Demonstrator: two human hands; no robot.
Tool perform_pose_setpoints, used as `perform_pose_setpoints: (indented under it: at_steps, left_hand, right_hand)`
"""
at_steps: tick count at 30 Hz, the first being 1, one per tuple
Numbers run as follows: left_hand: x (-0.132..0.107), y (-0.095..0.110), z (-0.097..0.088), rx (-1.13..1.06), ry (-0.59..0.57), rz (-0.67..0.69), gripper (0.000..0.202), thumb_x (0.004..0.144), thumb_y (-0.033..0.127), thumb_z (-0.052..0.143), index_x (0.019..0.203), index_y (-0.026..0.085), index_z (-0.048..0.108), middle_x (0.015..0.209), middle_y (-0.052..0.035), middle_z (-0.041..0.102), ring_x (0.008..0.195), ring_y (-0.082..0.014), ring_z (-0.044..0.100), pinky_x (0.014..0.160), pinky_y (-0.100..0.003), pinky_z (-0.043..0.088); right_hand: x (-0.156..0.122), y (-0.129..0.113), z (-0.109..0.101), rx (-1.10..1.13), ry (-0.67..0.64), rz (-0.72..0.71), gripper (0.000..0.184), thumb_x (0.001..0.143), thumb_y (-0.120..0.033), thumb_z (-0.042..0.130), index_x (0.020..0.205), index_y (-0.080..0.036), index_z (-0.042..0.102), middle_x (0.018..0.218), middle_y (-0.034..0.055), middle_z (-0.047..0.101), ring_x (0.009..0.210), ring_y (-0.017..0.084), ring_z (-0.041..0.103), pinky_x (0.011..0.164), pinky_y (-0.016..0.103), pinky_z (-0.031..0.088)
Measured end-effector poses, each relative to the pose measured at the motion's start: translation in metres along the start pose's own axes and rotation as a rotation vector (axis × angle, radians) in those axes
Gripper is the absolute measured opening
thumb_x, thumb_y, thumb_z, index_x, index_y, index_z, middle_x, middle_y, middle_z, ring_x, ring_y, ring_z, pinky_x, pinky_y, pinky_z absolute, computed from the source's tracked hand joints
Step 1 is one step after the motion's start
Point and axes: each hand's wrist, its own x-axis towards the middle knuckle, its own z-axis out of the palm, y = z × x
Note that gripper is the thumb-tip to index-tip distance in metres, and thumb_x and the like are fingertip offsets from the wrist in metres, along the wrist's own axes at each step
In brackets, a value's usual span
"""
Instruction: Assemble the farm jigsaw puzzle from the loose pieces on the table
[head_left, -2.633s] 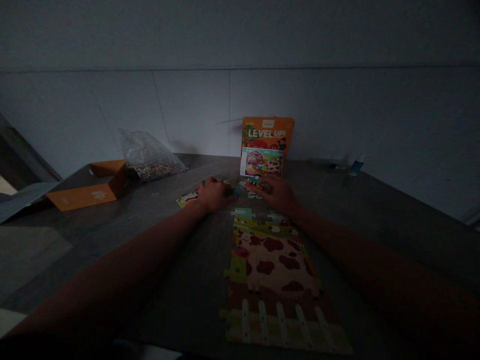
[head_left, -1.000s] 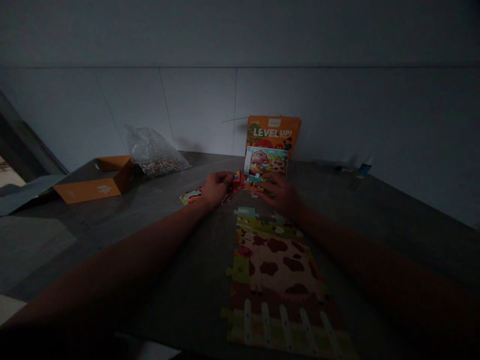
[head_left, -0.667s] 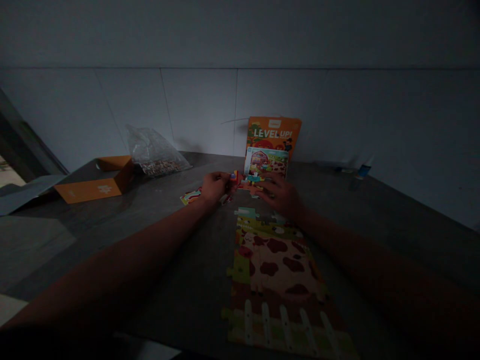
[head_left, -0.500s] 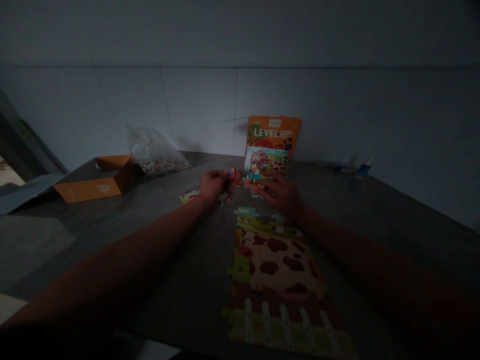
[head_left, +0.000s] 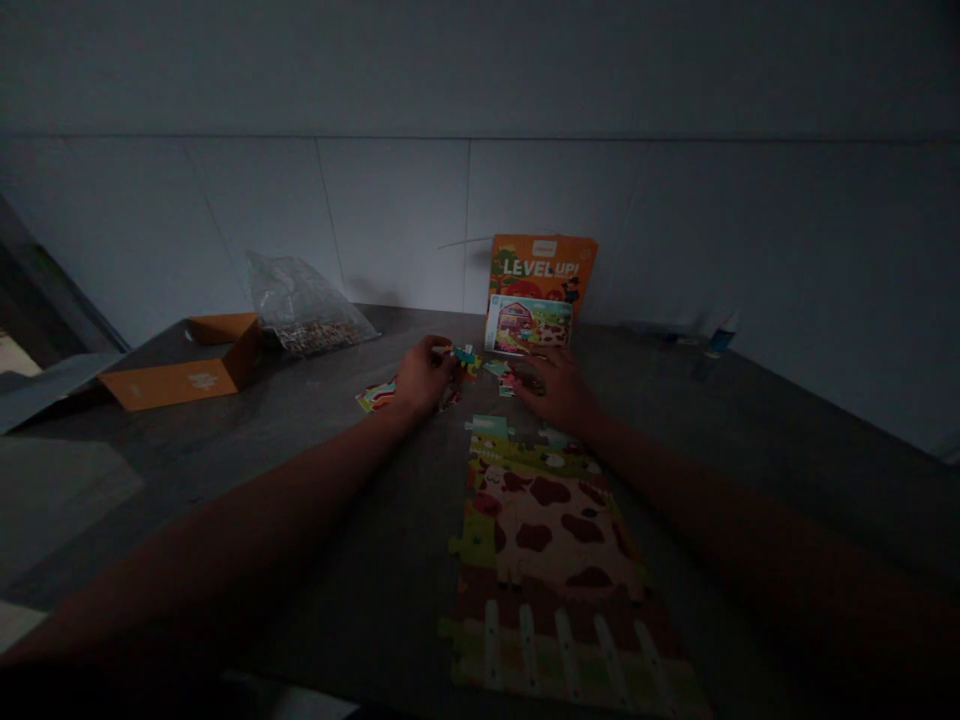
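Observation:
A partly joined jigsaw puzzle with a spotted cow and a white fence lies flat in front of me. Beyond its far left corner, my left hand is closed on a teal and yellow puzzle piece. Loose puzzle pieces lie beside and partly under that hand. My right hand is above the puzzle's far end, its fingers curled at a pale green and pink puzzle piece. Its fingertips are dim, but they appear to grip this piece.
A picture card leans on an orange "LEVEL UP!" box by the wall. Left of them are a clear plastic bag of small pieces and an open orange box tray. A small bottle stands at the right.
The teal piece has passed from my right hand to my left. The red and blue piece at my left fingers no longer shows. The view has shifted slightly.

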Motion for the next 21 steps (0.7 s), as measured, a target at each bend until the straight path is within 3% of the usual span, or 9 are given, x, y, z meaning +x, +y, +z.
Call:
perform_pose_setpoints:
  at_steps: [4,8,11,15,21]
  left_hand:
    - [-0.003,-0.002,-0.004,0.467,-0.073,0.089,0.032,0.09,0.029,0.054,0.118,0.02,0.064,0.099,-0.0117,0.074,0.094,-0.0265,0.069,0.085,-0.038,0.051]
    - [-0.005,-0.003,-0.004,0.698,-0.11,0.092,0.035,0.086,0.034,0.059,0.117,0.02,0.067,0.115,-0.0158,0.069,0.113,-0.0332,0.061,0.098,-0.047,0.045]
    - [-0.006,-0.001,-0.003,0.708,-0.141,0.17,0.046,0.082,0.034,0.063,0.127,0.022,0.062,0.122,-0.0128,0.066,0.118,-0.0319,0.058,0.105,-0.046,0.041]
    - [-0.009,0.005,-0.002,0.664,-0.241,0.385,0.059,0.083,0.029,0.059,0.141,0.019,0.05,0.124,-0.0116,0.066,0.117,-0.0278,0.059,0.109,-0.043,0.038]
    - [-0.011,0.003,0.0,0.599,-0.348,0.557,0.066,0.085,0.027,0.054,0.149,0.018,0.04,0.116,-0.0134,0.067,0.111,-0.0287,0.061,0.105,-0.045,0.039]
  right_hand:
    - [0.0,0.007,0.005,-0.013,-0.173,0.084,0.031,0.083,-0.035,0.066,0.108,-0.018,0.073,0.107,0.0113,0.071,0.106,0.029,0.061,0.097,0.045,0.043]
    - [0.001,0.007,0.004,0.038,-0.235,0.096,0.022,0.085,-0.032,0.063,0.098,-0.019,0.074,0.098,0.0075,0.075,0.091,0.024,0.066,0.091,0.038,0.044]
    - [0.002,0.006,0.003,0.047,-0.221,0.1,0.017,0.084,-0.03,0.064,0.092,-0.018,0.075,0.094,0.0073,0.075,0.088,0.023,0.067,0.089,0.038,0.044]
    - [0.002,0.007,0.004,0.102,-0.191,0.101,0.015,0.082,-0.028,0.064,0.089,-0.018,0.073,0.088,0.006,0.074,0.082,0.022,0.066,0.085,0.038,0.046]
    - [0.001,0.013,0.009,0.105,-0.047,0.03,0.027,0.075,-0.026,0.068,0.101,-0.017,0.067,0.098,0.0096,0.071,0.097,0.028,0.063,0.09,0.046,0.046]
